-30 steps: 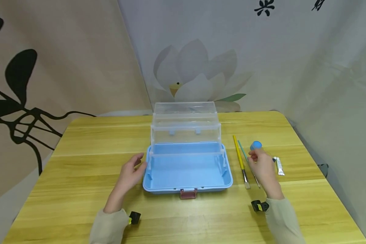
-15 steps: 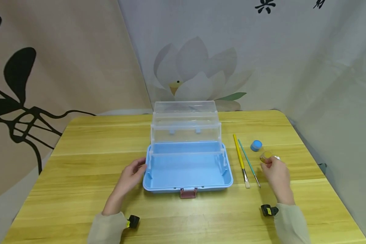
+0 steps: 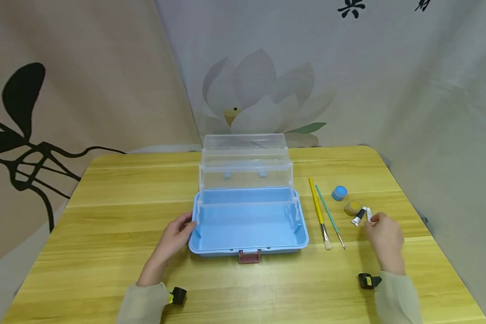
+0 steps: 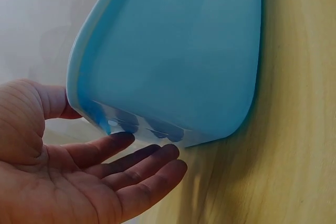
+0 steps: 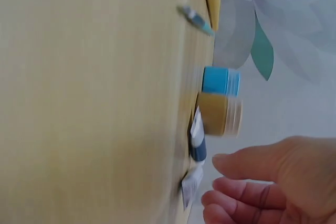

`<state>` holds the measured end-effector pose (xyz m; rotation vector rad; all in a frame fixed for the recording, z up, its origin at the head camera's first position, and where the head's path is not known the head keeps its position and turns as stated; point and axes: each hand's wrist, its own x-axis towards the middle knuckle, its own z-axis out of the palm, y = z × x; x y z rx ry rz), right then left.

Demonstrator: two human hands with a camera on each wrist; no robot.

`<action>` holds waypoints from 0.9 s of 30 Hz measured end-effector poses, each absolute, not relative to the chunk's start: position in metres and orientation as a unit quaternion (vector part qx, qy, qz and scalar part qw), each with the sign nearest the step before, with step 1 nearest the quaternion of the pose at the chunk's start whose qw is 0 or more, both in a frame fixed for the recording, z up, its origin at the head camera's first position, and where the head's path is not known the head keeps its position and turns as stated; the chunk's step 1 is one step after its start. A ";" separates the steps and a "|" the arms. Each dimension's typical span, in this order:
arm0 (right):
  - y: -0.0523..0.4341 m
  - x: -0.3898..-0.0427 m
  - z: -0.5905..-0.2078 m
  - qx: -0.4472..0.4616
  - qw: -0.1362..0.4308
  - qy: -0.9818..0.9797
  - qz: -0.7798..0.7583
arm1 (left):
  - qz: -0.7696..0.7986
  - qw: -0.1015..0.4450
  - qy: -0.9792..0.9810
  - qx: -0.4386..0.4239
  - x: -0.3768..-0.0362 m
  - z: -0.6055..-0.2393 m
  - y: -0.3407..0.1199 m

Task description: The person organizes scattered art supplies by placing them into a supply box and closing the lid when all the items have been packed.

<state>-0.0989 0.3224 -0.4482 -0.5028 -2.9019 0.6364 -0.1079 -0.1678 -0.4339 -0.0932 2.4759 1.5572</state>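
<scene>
A light blue storage box (image 3: pixel 247 229) stands with its transparent lid and trays (image 3: pixel 245 155) raised at the back. My left hand (image 3: pixel 173 238) rests at its left end, thumb at the rim and fairly straight fingers along the end wall (image 4: pixel 131 169). To the right, my right hand (image 3: pixel 384 236) reaches over the near end of a white paint tube (image 3: pixel 369 213). In the right wrist view its thumb and fingers stand apart, just beside that tube, with nothing between them. A dark-labelled paint tube (image 3: pixel 359 216) lies to its left, beside a yellow paint jar (image 3: pixel 353 207).
A blue paint jar (image 3: pixel 339 193) stands behind the yellow one. A yellow-handled flat brush (image 3: pixel 317 204) and a thin teal brush (image 3: pixel 327 209) lie between box and jars. The box's reddish-brown latch (image 3: pixel 249 257) hangs at the front, and a printed curtain (image 3: pixel 259 90) backs the table.
My right hand has moved right, from beside the brushes past the yellow jar to the white tube, uncovering the jar and the dark tube. The left hand has come closer against the box.
</scene>
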 end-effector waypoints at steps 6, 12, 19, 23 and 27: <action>0.331 -0.099 -0.445 -0.173 0.044 -0.963 0.201 | 0.529 0.113 0.840 -0.036 -0.107 -0.434 -0.169; 0.335 -0.100 -0.444 -0.164 0.008 -0.966 0.199 | 0.532 0.113 0.839 -0.029 -0.106 -0.435 -0.170; 0.338 -0.103 -0.441 -0.152 -0.023 -0.969 0.195 | 0.534 0.123 0.836 -0.028 -0.107 -0.435 -0.171; 0.339 -0.105 -0.439 -0.150 -0.038 -0.969 0.191 | 0.537 0.124 0.834 -0.028 -0.108 -0.435 -0.170; 0.340 -0.106 -0.439 -0.168 -0.057 -0.966 0.187 | 0.539 0.122 0.833 -0.025 -0.107 -0.434 -0.170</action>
